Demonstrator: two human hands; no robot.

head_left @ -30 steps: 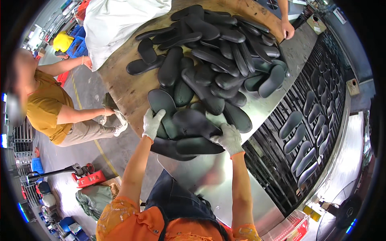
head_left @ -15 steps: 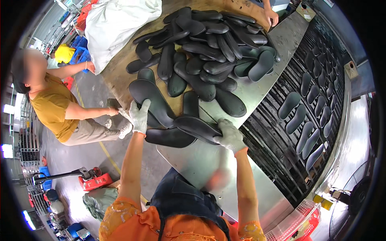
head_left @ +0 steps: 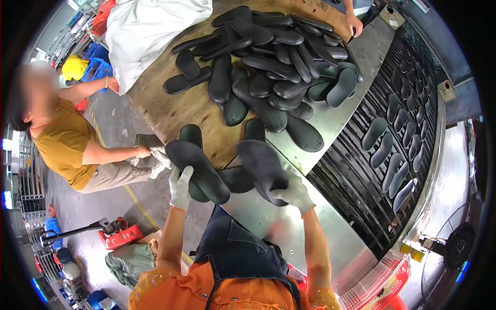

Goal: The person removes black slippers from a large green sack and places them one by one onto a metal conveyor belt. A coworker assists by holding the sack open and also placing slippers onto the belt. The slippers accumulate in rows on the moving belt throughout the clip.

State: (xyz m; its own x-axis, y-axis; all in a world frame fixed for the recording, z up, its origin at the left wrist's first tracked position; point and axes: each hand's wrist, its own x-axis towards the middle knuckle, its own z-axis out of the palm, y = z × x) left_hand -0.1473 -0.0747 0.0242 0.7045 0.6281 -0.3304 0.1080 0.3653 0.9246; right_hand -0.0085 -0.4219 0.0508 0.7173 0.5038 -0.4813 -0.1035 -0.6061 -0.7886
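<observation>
My left hand [head_left: 180,188], in a white work glove, grips a dark shoe sole [head_left: 199,168] by its lower left edge. A second sole [head_left: 191,135] shows behind it; whether that one is also in my grasp is hard to see. My right hand [head_left: 295,195], gloved too, is closed on the lower end of another shoe sole [head_left: 261,165], slightly blurred and tilted upright. Between the hands, partly covered, is one more sole [head_left: 237,180]. Beyond them a heap of black and dark green soles [head_left: 219,80] covers the table.
A wooden board [head_left: 150,106] and a metal tabletop [head_left: 248,209] lie under the soles. On the right, a slatted conveyor [head_left: 346,181] carries soles in rows. A person [head_left: 64,139] stands left, touching a white sack [head_left: 150,36]. Another person's hand [head_left: 354,25] rests at the far edge. A pink basket [head_left: 369,281] sits lower right.
Both hands have come nearer to me, bringing their soles away from the heap. The right-hand sole has swung from lying nearly flat to tilted upright.
</observation>
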